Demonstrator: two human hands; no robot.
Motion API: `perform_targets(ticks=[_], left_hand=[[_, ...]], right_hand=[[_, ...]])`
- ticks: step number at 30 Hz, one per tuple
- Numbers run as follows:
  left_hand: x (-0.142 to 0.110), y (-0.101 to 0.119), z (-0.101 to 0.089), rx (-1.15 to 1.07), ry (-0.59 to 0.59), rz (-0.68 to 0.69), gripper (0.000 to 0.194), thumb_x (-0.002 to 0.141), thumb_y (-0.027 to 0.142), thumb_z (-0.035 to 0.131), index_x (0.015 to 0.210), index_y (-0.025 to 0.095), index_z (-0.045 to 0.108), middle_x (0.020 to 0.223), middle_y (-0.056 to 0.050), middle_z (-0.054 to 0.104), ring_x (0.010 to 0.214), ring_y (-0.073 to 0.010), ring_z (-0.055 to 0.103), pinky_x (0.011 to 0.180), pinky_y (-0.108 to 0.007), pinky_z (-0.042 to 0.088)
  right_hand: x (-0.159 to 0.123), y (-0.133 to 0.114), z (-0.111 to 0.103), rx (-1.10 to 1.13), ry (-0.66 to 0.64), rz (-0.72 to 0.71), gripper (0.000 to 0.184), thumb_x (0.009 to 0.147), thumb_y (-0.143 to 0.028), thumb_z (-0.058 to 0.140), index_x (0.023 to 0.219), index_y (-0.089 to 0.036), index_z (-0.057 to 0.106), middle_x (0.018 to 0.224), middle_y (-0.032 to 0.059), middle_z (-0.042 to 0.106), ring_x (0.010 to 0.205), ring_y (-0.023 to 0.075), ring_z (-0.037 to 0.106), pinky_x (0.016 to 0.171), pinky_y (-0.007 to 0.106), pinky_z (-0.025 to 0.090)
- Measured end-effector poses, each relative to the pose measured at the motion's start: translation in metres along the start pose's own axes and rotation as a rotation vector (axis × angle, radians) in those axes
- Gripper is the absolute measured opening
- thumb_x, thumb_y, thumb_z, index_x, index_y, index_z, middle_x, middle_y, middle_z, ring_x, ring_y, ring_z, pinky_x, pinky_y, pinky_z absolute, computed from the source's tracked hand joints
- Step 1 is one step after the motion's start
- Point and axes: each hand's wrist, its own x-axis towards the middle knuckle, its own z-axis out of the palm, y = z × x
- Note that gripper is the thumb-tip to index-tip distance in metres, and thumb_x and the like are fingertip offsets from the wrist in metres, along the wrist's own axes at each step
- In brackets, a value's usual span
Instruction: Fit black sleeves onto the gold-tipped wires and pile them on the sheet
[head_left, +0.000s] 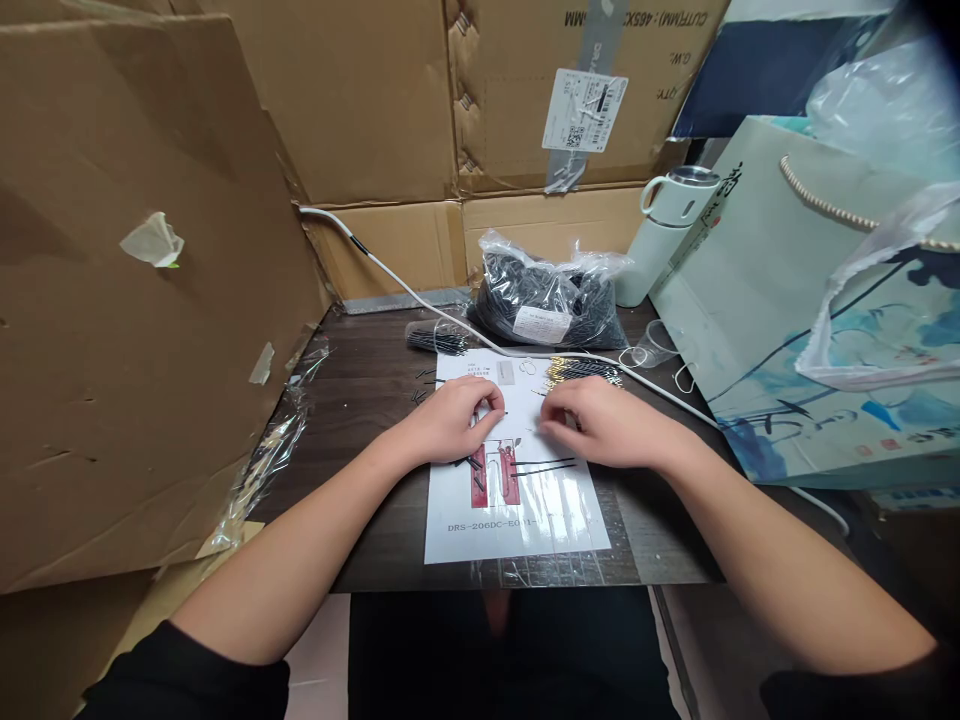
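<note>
My left hand [459,420] is above the left side of a printed white sheet [525,535], thumb and forefinger pinched together. A tiny dark tip pokes out at its fingertips; the rest is hidden. My right hand [596,425] hovers at the sheet's right edge, fingers curled and closed; what they hold, if anything, is too small to name. Below lies a red two-part block [509,478], with short black tubes [478,480] on its left part and two thin black rods [544,468] reaching right. Behind my right hand lies a bundle of black pins with gold ends [583,372].
A clear bag of black parts [551,300] sits at the back, beside a white bottle [664,235]. A white cable [420,300] crosses the table. Black rods in a clear cup [436,340] lie at left. Cardboard [135,300] and a paper bag [825,300] flank the table.
</note>
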Motion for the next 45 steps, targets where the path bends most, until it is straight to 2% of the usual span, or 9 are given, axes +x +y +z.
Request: perform_targets(ticks=[3,6,9,14,18,22,25,31,45], left_hand=[[0.002,0.007,0.006,-0.088,0.074,-0.111,0.013,0.096,0.027,0.067,0.094,0.018,0.075,0.074,0.001,0.063,0.068,-0.0128,0.054,0.068,-0.029,0.041],[0.003,0.011,0.010,-0.136,0.100,-0.165,0.012,0.095,0.027,0.070,0.096,0.018,0.077,0.068,0.003,0.061,0.063,-0.0114,0.052,0.066,-0.028,0.040],[0.004,0.010,0.012,-0.155,0.112,-0.158,0.015,0.094,0.025,0.071,0.105,0.018,0.079,0.075,0.001,0.068,0.067,-0.0120,0.056,0.068,-0.027,0.042],[0.004,0.007,0.017,-0.138,0.124,-0.042,0.019,0.100,0.023,0.066,0.108,0.019,0.082,0.099,-0.005,0.078,0.081,-0.0146,0.064,0.076,-0.029,0.048],[0.005,0.007,0.020,-0.164,0.132,-0.029,0.019,0.101,0.025,0.066,0.106,0.019,0.083,0.099,-0.005,0.079,0.082,-0.0148,0.065,0.079,-0.030,0.050],[0.006,0.008,0.021,-0.225,0.171,-0.080,0.019,0.100,0.029,0.068,0.106,0.019,0.083,0.101,-0.004,0.080,0.081,-0.0142,0.064,0.078,-0.029,0.049],[0.007,0.007,0.022,-0.314,0.174,-0.128,0.023,0.101,0.035,0.068,0.107,0.020,0.083,0.100,-0.004,0.081,0.083,-0.0158,0.066,0.078,-0.029,0.050],[0.008,0.005,0.024,-0.407,0.180,-0.138,0.026,0.100,0.039,0.069,0.109,0.018,0.082,0.103,-0.006,0.082,0.090,-0.0188,0.071,0.080,-0.031,0.053],[0.006,0.009,0.021,-0.358,0.163,-0.127,0.025,0.101,0.037,0.067,0.109,0.019,0.082,0.099,-0.005,0.080,0.082,-0.0159,0.064,0.075,-0.030,0.047]], right_hand=[[-0.003,0.012,-0.006,-0.203,0.048,0.119,0.009,0.096,-0.020,0.069,0.087,-0.017,0.070,0.089,0.0076,0.073,0.079,0.0217,0.063,0.073,0.034,0.041],[-0.003,0.018,-0.007,-0.276,-0.004,0.182,0.011,0.097,-0.019,0.067,0.087,-0.018,0.070,0.094,0.0085,0.074,0.082,0.0234,0.065,0.073,0.035,0.041],[-0.002,0.018,-0.004,-0.318,-0.052,0.234,0.013,0.099,-0.019,0.063,0.090,-0.018,0.071,0.099,0.0096,0.075,0.086,0.0248,0.068,0.072,0.035,0.041],[0.002,0.012,0.001,-0.399,-0.091,0.257,0.018,0.104,-0.020,0.055,0.094,-0.017,0.070,0.104,0.0126,0.074,0.089,0.0263,0.070,0.071,0.036,0.040],[0.004,0.004,0.002,-0.457,-0.119,0.250,0.019,0.107,-0.023,0.052,0.097,-0.015,0.066,0.106,0.0151,0.073,0.085,0.0264,0.069,0.068,0.037,0.036],[0.004,0.000,0.003,-0.369,0.026,0.120,0.015,0.109,-0.020,0.050,0.100,-0.016,0.061,0.107,0.0146,0.071,0.092,0.0260,0.065,0.079,0.037,0.041],[0.004,0.002,0.007,-0.230,0.136,0.000,0.010,0.107,-0.016,0.050,0.101,-0.018,0.058,0.099,0.0103,0.070,0.092,0.0249,0.061,0.088,0.038,0.044],[0.006,0.009,0.012,0.032,0.277,-0.168,0.016,0.109,-0.015,0.046,0.110,-0.020,0.061,0.103,0.0100,0.073,0.094,0.0238,0.066,0.087,0.037,0.049],[0.004,0.008,0.012,0.078,0.219,-0.085,0.013,0.107,-0.015,0.046,0.109,-0.019,0.058,0.100,0.0078,0.070,0.088,0.0208,0.063,0.079,0.032,0.046]])
